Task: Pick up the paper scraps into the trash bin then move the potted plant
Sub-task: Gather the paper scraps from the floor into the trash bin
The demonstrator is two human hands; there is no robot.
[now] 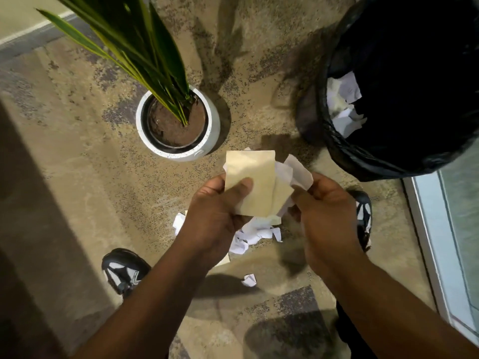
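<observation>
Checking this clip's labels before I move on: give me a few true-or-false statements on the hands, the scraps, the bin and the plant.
1. Both hands hold paper. True: the left hand grips a tan sheet, and the right hand holds white pieces.
2. The bin is empty. False: the bin already holds white paper.
3. No scraps remain on the floor. False: scraps lie below the hands, and one more lies nearer the camera.
4. The plant stands upright in a white pot. True: the plant is in its pot, left of the bin.
5. A hand touches the pot. False: neither does.
</observation>
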